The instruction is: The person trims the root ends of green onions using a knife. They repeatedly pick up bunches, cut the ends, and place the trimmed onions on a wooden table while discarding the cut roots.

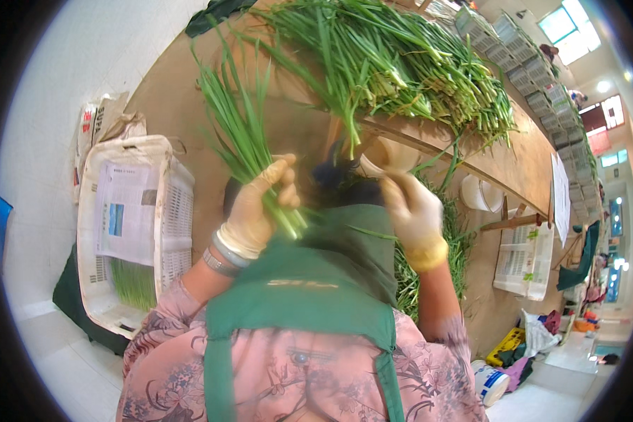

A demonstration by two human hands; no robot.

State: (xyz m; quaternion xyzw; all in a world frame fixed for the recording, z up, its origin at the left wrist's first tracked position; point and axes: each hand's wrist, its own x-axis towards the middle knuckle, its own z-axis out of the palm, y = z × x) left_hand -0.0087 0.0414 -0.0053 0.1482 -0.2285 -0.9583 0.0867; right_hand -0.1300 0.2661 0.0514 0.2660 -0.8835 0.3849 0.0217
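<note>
My left hand (260, 204), in a pale thin glove, is closed around a bunch of garlic chives (235, 116). The leaves point up and away, and the pale stem ends stick out below my fist over the green apron (306, 281). To the right, my gloved right hand (416, 209) is slightly blurred. Its fingers are bent together near a round tub (387, 151), and whatever they pinch cannot be made out. A large heap of chives (401, 67) lies on the wooden table (517, 165) ahead, some leaves hanging over its edge.
On the left stands a white plastic crate (172, 211) with printed paper and chives inside. Loose green trimmings (446, 260) lie on the floor by my right arm. A white bucket (480, 192) and another crate (520, 264) are under the table. Stacked crates (541, 91) line the far right.
</note>
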